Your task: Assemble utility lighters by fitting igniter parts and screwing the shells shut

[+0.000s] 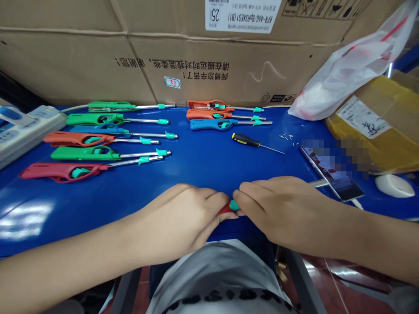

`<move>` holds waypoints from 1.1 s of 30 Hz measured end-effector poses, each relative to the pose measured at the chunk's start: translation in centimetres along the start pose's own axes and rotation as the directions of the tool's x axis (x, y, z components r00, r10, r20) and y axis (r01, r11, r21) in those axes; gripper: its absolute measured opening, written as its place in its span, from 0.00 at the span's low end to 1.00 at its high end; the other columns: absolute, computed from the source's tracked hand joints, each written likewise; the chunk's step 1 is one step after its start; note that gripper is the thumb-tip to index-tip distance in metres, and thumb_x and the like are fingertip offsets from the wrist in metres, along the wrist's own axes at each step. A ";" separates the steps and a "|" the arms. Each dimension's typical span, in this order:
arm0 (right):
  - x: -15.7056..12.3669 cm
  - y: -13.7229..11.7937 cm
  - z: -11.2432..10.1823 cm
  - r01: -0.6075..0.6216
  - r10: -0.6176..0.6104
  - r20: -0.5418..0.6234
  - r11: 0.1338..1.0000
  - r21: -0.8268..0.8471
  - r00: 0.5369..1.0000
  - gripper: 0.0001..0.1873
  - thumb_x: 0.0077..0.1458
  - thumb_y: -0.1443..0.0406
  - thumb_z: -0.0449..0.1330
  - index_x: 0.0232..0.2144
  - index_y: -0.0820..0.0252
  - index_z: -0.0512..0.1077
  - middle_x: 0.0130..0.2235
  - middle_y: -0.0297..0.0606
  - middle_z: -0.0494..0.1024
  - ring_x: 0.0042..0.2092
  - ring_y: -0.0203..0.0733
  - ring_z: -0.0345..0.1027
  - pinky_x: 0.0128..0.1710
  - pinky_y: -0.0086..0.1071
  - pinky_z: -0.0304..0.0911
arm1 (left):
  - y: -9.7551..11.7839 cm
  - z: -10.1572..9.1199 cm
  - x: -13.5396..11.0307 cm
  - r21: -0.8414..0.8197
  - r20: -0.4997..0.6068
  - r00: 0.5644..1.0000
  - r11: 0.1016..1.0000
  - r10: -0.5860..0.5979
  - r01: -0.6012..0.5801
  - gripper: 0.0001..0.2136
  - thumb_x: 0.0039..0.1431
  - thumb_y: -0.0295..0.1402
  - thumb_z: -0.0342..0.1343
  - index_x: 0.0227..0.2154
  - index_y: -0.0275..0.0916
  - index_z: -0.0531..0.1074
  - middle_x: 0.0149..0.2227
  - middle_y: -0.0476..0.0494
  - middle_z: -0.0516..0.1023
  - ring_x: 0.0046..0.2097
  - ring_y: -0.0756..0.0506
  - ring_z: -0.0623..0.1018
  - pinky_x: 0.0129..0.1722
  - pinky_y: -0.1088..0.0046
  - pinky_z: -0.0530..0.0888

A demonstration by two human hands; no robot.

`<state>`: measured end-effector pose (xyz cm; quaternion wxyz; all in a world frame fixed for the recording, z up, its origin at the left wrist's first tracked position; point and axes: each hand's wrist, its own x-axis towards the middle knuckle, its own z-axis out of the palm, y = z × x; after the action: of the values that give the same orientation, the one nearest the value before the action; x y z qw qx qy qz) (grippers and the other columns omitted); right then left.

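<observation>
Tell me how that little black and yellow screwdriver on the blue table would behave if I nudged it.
The screwdriver looks small and slim, so probably light. Its rounded handle may let it roll on the glossy blue table. The thin metal shaft seems stiff, not floppy.

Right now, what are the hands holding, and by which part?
Both hold one red plastic long-nosed lighter: left hand on its red handle, right hand around its teal piece and metal tube.
</observation>
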<state>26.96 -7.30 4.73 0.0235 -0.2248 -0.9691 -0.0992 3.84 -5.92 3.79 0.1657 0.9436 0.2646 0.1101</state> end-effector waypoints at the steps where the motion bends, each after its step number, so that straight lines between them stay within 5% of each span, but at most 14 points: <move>1: 0.1 0.1 0.1 -0.016 0.016 0.008 1.000 0.013 1.000 0.11 0.54 0.78 0.54 0.33 0.61 0.71 0.30 0.38 0.73 0.28 0.44 0.67 0.22 0.36 0.53 | -0.1 0.1 0.0 0.019 -0.006 1.000 1.000 -0.002 0.002 0.15 0.74 0.34 0.45 0.30 0.38 0.69 0.25 0.51 0.72 0.22 0.48 0.71 0.22 0.69 0.61; 7: 0.3 0.6 0.4 -0.077 0.071 0.055 0.989 0.124 0.996 0.11 0.54 0.79 0.56 0.31 0.58 0.70 0.29 0.36 0.73 0.28 0.42 0.65 0.24 0.35 0.47 | -0.5 0.4 0.3 0.141 -0.009 1.000 0.990 0.028 -0.027 0.15 0.74 0.33 0.45 0.29 0.39 0.68 0.24 0.51 0.72 0.22 0.47 0.72 0.22 0.67 0.60; 12: 1.1 1.9 1.6 -0.249 0.225 0.118 0.935 0.252 0.967 0.08 0.61 0.74 0.57 0.31 0.57 0.68 0.30 0.33 0.73 0.29 0.41 0.67 0.28 0.34 0.53 | -1.5 0.3 1.6 0.308 0.033 0.999 0.951 -0.042 0.029 0.15 0.74 0.36 0.45 0.34 0.38 0.71 0.29 0.47 0.76 0.27 0.44 0.77 0.24 0.69 0.65; 15: 1.2 3.0 3.1 -0.377 0.350 0.140 0.862 0.338 0.926 0.07 0.68 0.66 0.54 0.36 0.60 0.70 0.35 0.37 0.77 0.34 0.42 0.72 0.33 0.33 0.60 | -2.9 -0.3 2.3 0.274 0.037 0.994 0.958 -0.100 0.086 0.14 0.72 0.42 0.51 0.50 0.38 0.73 0.46 0.42 0.78 0.38 0.43 0.81 0.32 0.70 0.73; 18: 0.7 4.2 4.7 -0.423 0.421 0.093 0.823 0.378 0.902 0.07 0.69 0.66 0.54 0.43 0.61 0.72 0.41 0.41 0.78 0.42 0.45 0.74 0.39 0.35 0.65 | -4.7 -1.2 2.0 0.173 0.011 0.992 0.977 -0.127 0.123 0.27 0.65 0.48 0.59 0.61 0.39 0.67 0.53 0.39 0.78 0.50 0.39 0.81 0.43 0.66 0.77; 26: -1.1 6.0 7.4 -0.428 0.465 0.034 0.781 0.454 0.885 0.05 0.68 0.65 0.54 0.43 0.59 0.70 0.42 0.43 0.77 0.44 0.46 0.74 0.44 0.39 0.69 | -9.0 -0.9 -0.5 -0.001 0.001 0.973 0.973 -0.230 0.230 0.18 0.64 0.40 0.60 0.54 0.40 0.75 0.51 0.39 0.79 0.51 0.39 0.80 0.52 0.62 0.77; 33: -1.3 6.2 7.6 -0.451 0.502 0.001 0.777 0.440 0.865 0.08 0.65 0.65 0.57 0.46 0.58 0.66 0.44 0.43 0.76 0.44 0.46 0.73 0.44 0.39 0.70 | -9.0 0.1 -0.5 -0.134 -0.078 0.972 0.968 -0.224 0.212 0.15 0.65 0.39 0.58 0.49 0.37 0.78 0.46 0.39 0.79 0.44 0.43 0.81 0.47 0.68 0.78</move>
<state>30.87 -0.92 -1.73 0.1526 -0.4459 -0.8750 0.1110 -0.72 0.97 0.27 0.2232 0.8904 0.3668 0.1510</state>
